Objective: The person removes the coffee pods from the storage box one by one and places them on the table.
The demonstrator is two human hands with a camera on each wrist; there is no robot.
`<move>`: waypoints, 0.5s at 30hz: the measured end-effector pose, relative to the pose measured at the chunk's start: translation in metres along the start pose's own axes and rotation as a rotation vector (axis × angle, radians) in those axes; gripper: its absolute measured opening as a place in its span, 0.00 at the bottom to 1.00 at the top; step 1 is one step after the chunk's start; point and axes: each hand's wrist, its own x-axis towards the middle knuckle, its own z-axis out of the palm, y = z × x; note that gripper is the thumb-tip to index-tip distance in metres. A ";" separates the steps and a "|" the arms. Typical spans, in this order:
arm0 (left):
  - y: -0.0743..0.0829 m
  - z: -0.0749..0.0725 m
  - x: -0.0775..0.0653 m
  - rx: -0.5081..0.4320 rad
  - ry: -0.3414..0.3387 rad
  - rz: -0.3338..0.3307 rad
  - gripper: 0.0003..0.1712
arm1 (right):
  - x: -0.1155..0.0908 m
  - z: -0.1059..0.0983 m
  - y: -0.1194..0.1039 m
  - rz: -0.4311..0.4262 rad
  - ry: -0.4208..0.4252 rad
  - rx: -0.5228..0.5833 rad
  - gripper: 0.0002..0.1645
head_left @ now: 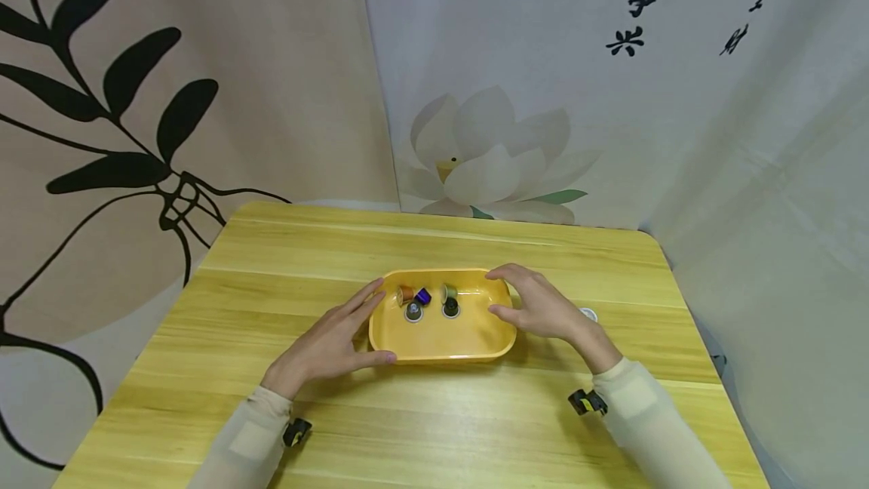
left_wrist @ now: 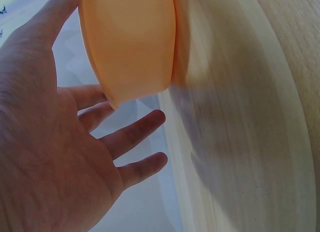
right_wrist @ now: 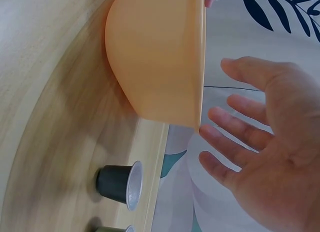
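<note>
The head view shows a yellow tray [head_left: 475, 342] on the wooden table [head_left: 434, 429], between a person's two hands. The left hand [head_left: 331, 342] touches the tray's left end, its thumb at the near corner and its straight fingers along the rim; the ring and little fingers stand apart in the left wrist view. The right hand [head_left: 539, 306] is at the other end, fingers spread and nearly straight, thumb over the tray's inside; whether its fingertips press the rim or only come close, I cannot quite tell. Toward the left and middle of the tray are an orange cup [head_left: 404, 295], a blue cup [head_left: 423, 296], a grey cup [head_left: 413, 311], a green cup [head_left: 449, 293] and a black cup [head_left: 451, 306]. In the right wrist view, a dark cup [right_wrist: 114, 183] is on the table near the tray.
</note>
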 end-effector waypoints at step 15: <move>-0.001 0.001 -0.001 -0.027 0.006 0.015 0.68 | 0.008 0.006 -0.003 -0.019 -0.016 -0.013 0.34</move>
